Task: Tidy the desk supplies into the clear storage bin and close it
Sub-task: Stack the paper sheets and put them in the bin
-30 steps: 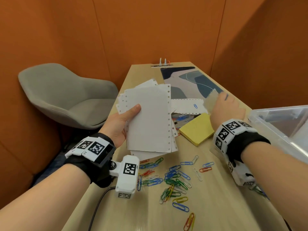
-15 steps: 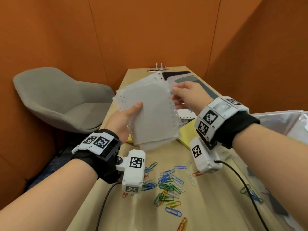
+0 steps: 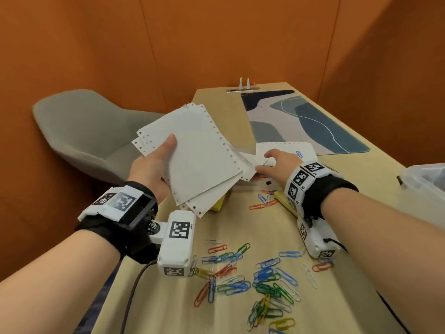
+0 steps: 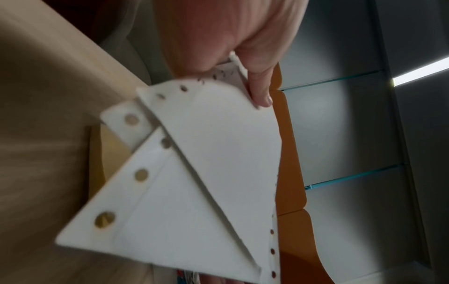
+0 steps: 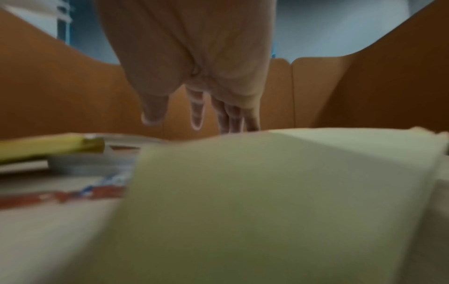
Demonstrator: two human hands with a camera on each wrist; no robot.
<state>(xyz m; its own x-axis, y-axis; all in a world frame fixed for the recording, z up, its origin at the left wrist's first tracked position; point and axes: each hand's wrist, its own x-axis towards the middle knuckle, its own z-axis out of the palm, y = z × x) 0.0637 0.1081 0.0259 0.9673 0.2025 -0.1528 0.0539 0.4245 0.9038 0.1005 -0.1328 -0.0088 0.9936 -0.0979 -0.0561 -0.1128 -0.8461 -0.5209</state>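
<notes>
My left hand (image 3: 156, 165) (image 4: 245, 48) grips a fanned stack of white perforated sheets (image 3: 197, 162) (image 4: 206, 173) above the desk's left side, thumb on top. My right hand (image 3: 277, 162) (image 5: 194, 63) reaches with straight, spread fingers onto more white sheets (image 3: 286, 150) lying on the desk. A blue clip sits on one of them. Yellow sticky pads lie under the held stack (image 3: 218, 204) and below my right wrist (image 3: 283, 198) (image 5: 267, 192). Several coloured paper clips (image 3: 252, 280) are scattered near the front. The clear storage bin (image 3: 426, 179) shows at the right edge.
A patterned blue and grey desk mat (image 3: 301, 121) covers the far right of the wooden desk (image 3: 325, 309). A socket strip (image 3: 243, 89) sits at the far edge. A grey chair (image 3: 91, 131) stands left of the desk. Orange walls enclose it.
My right hand has left the held stack and dropped to the loose sheets on the desk. The left hand still holds its stack, now tilted flatter.
</notes>
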